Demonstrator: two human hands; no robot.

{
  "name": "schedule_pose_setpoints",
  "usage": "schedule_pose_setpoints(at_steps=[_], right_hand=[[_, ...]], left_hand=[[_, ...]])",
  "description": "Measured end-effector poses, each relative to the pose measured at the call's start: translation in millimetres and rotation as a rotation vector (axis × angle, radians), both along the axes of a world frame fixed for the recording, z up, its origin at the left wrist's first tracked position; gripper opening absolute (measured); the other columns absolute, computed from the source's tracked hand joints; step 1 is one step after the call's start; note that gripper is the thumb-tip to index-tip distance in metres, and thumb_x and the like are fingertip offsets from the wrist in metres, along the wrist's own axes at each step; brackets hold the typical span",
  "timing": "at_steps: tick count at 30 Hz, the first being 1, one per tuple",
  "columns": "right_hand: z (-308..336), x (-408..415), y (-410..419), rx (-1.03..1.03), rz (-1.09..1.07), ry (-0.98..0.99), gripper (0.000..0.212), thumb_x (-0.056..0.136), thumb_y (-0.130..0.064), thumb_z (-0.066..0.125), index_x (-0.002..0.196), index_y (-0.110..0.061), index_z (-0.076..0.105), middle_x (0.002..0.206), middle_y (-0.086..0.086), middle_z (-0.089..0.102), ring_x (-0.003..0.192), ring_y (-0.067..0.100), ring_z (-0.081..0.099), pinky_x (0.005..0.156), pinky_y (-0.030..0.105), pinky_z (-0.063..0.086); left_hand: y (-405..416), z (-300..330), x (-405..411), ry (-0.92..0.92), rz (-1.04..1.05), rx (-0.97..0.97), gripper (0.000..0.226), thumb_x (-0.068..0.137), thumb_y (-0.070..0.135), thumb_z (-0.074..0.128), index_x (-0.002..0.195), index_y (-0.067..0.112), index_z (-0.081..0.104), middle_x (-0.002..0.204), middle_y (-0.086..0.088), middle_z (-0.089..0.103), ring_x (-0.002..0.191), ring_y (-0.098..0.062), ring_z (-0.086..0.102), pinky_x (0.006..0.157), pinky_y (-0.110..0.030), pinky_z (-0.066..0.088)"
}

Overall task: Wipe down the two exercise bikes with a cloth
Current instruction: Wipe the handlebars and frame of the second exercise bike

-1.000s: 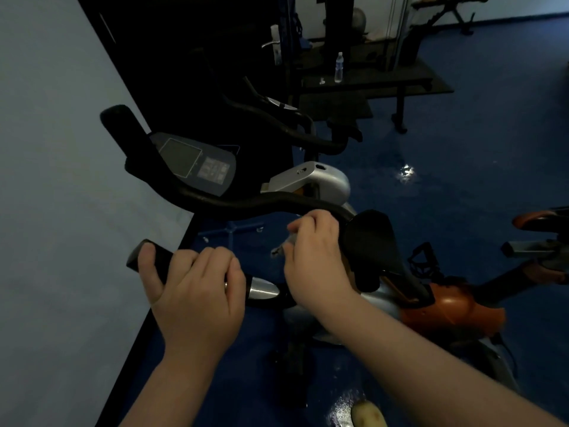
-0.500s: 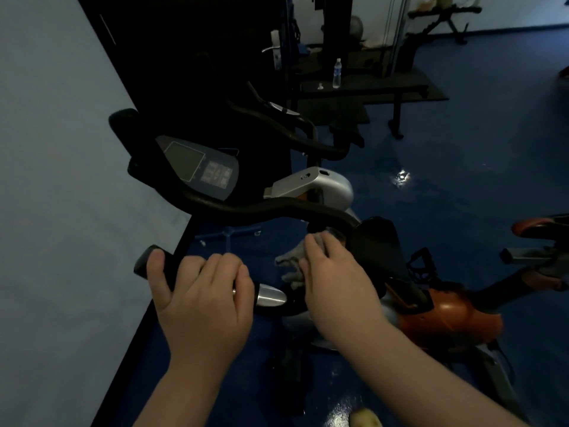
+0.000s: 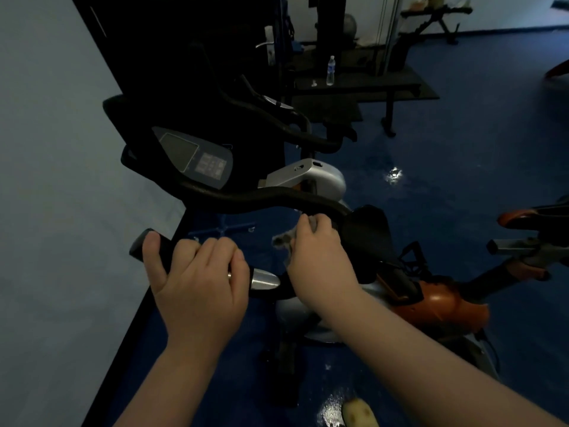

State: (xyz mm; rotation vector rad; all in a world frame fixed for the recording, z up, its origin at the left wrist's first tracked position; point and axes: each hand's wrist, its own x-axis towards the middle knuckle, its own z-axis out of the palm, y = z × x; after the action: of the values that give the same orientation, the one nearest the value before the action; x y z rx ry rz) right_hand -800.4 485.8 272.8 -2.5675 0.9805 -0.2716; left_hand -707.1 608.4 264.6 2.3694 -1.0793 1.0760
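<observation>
- Head view looks down on a dim gym corner, with the near exercise bike (image 3: 308, 186) directly below and a pale wall on the left.
- Left hand (image 3: 197, 282) is curled around the black end of the near handlebar grip (image 3: 147, 241), thumb on the near side, fingers wrapped over the top; a silver sensor plate (image 3: 264, 278) on the same bar shows just right of the knuckles.
- Right hand (image 3: 320, 257) holds the grey cloth (image 3: 284, 240) bunched in its fingers, pressed up against the underside of the curved black handlebar (image 3: 261, 201) where the bar bends down toward the dark pad (image 3: 369, 235).
- A frayed corner of the cloth sticks out to the left of that hand — the rest is hidden under the palm.
- Console (image 3: 197, 155) of the bike, with a grey screen and a small button panel, sits above the curved bar, tilted toward the wearer.
- Silver housing (image 3: 308, 180) shows behind the bar, and an orange body panel (image 3: 440, 303) lies lower right.
- Second bike's dark handlebars (image 3: 277, 121) stand farther back, well apart from both hands.
- On the right edge — an orange-and-black part of other equipment (image 3: 523, 241).
- A water bottle (image 3: 330, 70) stands upright on a dark bench (image 3: 385, 87) at the far side of the blue floor (image 3: 462, 180).
</observation>
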Motion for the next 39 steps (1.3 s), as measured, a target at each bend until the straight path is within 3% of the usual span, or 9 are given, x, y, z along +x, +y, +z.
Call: schedule_pose_setpoints(at_steps=[6,11,14,17,22,27,33,37,39], right_hand=[[-24,-36,38,0.169,-0.042,-0.434,0.048,0.100,-0.036,0.023,0.145,-0.022,0.029,0.152,-0.008,0.020,0.140,0.006,0.016,0.113,0.019,0.018],[-28,-33,46,0.023,0.168,-0.539,0.039,0.096,-0.029,0.037,0.132,-0.021,0.051,0.134,-0.007,0.050,0.129,0.009,0.039,0.114,0.032,0.024],[-32,-44,16,-0.024,0.297,-0.537,0.036,0.093,-0.032,0.045,0.125,-0.022,0.059,0.122,-0.007,0.059,0.117,0.008,0.050,0.109,0.034,0.030],[-35,-40,24,0.059,0.206,-0.620,0.032,0.094,-0.032,0.045,0.118,-0.021,0.062,0.115,-0.006,0.059,0.110,0.010,0.050,0.098,0.038,0.040],[-4,6,54,-0.012,0.270,-0.513,0.038,0.097,-0.041,0.035,0.124,-0.026,0.056,0.111,-0.006,0.060,0.092,0.014,0.056,0.072,0.032,0.048],[-14,-27,21,0.115,0.505,-0.488,0.038,0.093,-0.035,0.049,0.132,-0.034,0.050,0.124,-0.015,0.053,0.110,0.005,0.051,0.091,0.034,0.044],[18,46,64,0.052,0.455,-0.427,0.035,0.100,-0.040,0.031,0.129,-0.030,0.046,0.117,-0.005,0.055,0.095,0.016,0.054,0.068,0.033,0.042],[12,22,45,-0.059,0.568,-0.341,0.041,0.097,-0.047,0.024,0.133,-0.034,0.038,0.117,-0.010,0.052,0.095,0.013,0.054,0.069,0.033,0.047],[9,14,34,-0.038,0.498,-0.290,0.037,0.096,-0.050,0.018,0.115,-0.034,0.046,0.098,-0.011,0.055,0.083,0.013,0.057,0.059,0.031,0.041]], left_hand=[[-1,-1,1,-0.014,-0.004,-0.009,0.027,0.094,0.025,0.044,0.070,0.018,0.054,0.060,0.005,0.054,0.071,-0.021,0.051,0.117,-0.039,0.005],[0,-5,3,-0.045,-0.035,-0.013,0.030,0.096,0.023,0.042,0.072,0.016,0.057,0.064,0.003,0.059,0.076,-0.020,0.050,0.116,-0.040,0.007],[6,-3,4,0.020,-0.152,-0.062,0.033,0.099,0.021,0.035,0.078,0.016,0.060,0.082,0.003,0.067,0.087,-0.019,0.057,0.115,-0.040,0.008],[15,4,2,0.106,-0.322,-0.180,0.026,0.096,0.017,0.038,0.088,0.015,0.062,0.115,0.000,0.065,0.117,-0.020,0.055,0.115,-0.045,0.014],[40,9,-1,0.265,-0.287,-0.370,0.030,0.096,0.017,0.039,0.120,0.010,0.055,0.138,0.002,0.046,0.136,-0.019,0.038,0.114,-0.040,0.025],[56,12,-7,0.425,-0.282,-0.422,0.042,0.099,0.022,0.037,0.139,0.013,0.042,0.148,0.004,0.038,0.138,-0.011,0.034,0.113,-0.022,0.026],[56,19,-17,0.632,-0.289,-0.620,0.038,0.099,0.024,0.036,0.136,0.025,0.045,0.134,0.032,0.046,0.129,0.003,0.042,0.104,-0.010,0.031],[59,25,-14,0.733,-0.298,-0.715,0.035,0.100,0.024,0.035,0.130,0.025,0.054,0.129,0.025,0.055,0.124,0.004,0.048,0.099,-0.006,0.034],[58,28,-14,0.773,-0.289,-0.734,0.036,0.100,0.025,0.035,0.128,0.023,0.057,0.128,0.021,0.058,0.123,0.004,0.049,0.098,-0.006,0.035]])
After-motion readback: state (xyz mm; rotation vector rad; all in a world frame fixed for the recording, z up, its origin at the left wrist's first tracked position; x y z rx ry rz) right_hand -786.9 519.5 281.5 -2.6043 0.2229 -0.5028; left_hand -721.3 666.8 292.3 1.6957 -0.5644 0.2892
